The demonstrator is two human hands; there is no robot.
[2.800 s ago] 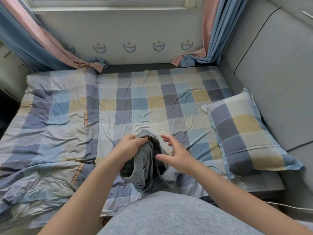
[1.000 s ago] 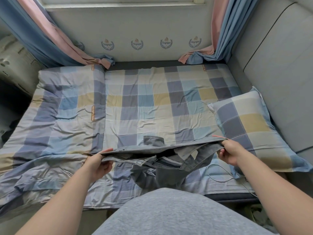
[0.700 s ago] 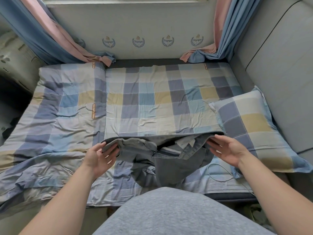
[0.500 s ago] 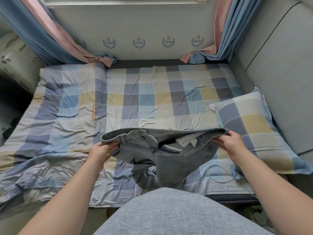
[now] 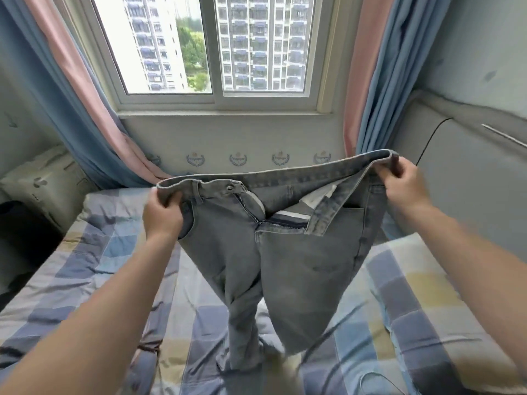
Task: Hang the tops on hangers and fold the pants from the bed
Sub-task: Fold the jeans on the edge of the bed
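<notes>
While left hand (image 5: pixel 162 215) and right hand (image 5: pixel 405 183) pinch the jeans (image 5: pixel 299 260) waist, legs bunch at 6 o'clock. Crooked fold likely.

Daylit sliding window (image 5: pixel 216 47), pink and blue curtains (image 5: pixel 71 95), grey padded wall (image 5: pixel 470 181)

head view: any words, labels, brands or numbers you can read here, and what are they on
No text can be read in this view.
Wall crests: a row of emblems; any lettering in them is too small to read.
Button on the jeans: any stamp on it is too small to read.
Buildings outside the window: no signs or numbers can be made out.
</notes>
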